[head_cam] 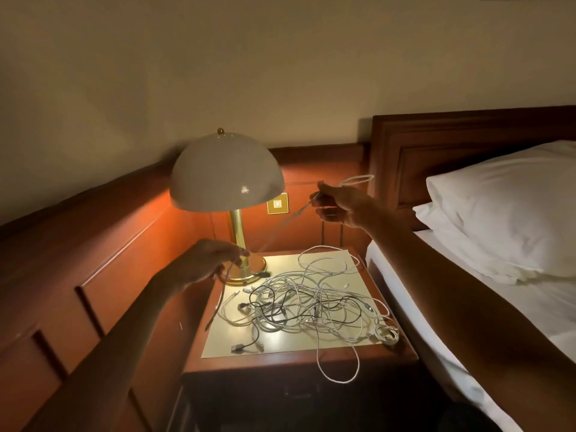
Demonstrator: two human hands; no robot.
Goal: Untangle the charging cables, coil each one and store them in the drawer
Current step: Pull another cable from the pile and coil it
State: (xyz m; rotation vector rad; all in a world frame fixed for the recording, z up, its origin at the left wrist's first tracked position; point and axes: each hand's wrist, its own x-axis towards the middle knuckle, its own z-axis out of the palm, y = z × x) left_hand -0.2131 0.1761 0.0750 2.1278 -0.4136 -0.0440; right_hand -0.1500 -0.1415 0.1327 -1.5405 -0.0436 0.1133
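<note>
Currently: one pale cable (300,210) stretched in air, pinched between left hand (212,260) and right hand (339,207), above the tangle (305,304) on the worktop (280,347). Risks: the dangling end snags the heap and drags it off the edge; the taut run catches the lamp (227,176).

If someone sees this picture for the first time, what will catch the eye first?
The lit lamp glows at the back left of the nightstand. In front of it lies a tangle of white and dark cables, with one white loop hanging over the front edge. Above it, the left hand and the right hand hold one cable stretched between them.
</note>
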